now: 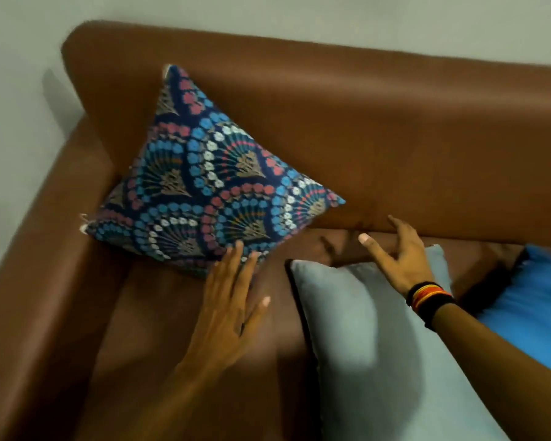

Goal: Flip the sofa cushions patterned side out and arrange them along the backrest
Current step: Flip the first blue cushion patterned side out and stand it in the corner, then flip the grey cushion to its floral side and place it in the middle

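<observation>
A patterned cushion (204, 183), dark blue with blue, pink and white fan motifs, leans against the backrest (395, 128) in the sofa's left corner, pattern facing out. My left hand (233, 300) is flat and open, its fingertips touching the cushion's lower corner. A plain pale grey-blue cushion (372, 351) lies on the seat to the right, plain side up. Above that cushion's top edge my right hand (398, 256) hovers with its fingers spread, holding nothing. A bright blue cushion (535, 300) lies further right, partly hidden by my right forearm.
The brown leather sofa has a wide left armrest (45, 265) and a bare patch of seat (172, 345) under my left arm. A pale wall (268, 14) rises behind the backrest.
</observation>
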The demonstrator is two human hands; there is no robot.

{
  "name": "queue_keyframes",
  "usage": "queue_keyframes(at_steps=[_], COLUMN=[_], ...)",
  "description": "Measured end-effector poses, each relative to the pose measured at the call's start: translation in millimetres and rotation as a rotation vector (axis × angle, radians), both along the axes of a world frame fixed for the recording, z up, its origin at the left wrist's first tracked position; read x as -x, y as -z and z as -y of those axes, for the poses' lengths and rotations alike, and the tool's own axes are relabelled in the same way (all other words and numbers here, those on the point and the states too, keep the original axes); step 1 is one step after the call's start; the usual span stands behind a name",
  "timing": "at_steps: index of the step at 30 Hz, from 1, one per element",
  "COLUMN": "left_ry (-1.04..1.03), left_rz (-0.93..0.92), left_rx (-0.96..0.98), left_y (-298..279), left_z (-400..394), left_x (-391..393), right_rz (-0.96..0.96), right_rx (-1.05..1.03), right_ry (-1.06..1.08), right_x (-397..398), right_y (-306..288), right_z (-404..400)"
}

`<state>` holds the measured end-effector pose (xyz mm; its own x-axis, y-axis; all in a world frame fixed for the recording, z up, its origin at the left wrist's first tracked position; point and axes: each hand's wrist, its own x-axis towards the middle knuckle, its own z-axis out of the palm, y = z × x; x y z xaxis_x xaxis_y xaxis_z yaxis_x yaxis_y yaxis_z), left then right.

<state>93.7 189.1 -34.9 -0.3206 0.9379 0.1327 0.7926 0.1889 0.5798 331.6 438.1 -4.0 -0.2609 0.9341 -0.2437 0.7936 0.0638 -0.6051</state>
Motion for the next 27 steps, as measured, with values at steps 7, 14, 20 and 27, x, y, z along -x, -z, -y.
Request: queue_keyframes(at_steps=[7, 14, 20, 27], left_ry=[-0.303, -0.448, 0.035, -0.098], left_rz=[0.636, 0.730, 0.083, 0.131], left_rx=[0.367, 0.388, 0.466, 0.401], left_y=[43.3, 37.5, 45.4, 38.7], left_z=[27.0, 25.0, 65.9, 56.4], left_x=[-163.9, -255.5, -294.5, -280.8], right_rz=[0.163, 0.178, 0.024, -0.189], right_rx=[0.223, 0.505, 0.626, 0.676], right_ry=[0.195, 0.081, 0.091, 0.134], right_x=[-180.4, -210.8, -187.3, -187.4], right_y=[24.8, 50.1, 65.6, 31.4], right_z=[6.6, 0.9, -15.8, -15.1])
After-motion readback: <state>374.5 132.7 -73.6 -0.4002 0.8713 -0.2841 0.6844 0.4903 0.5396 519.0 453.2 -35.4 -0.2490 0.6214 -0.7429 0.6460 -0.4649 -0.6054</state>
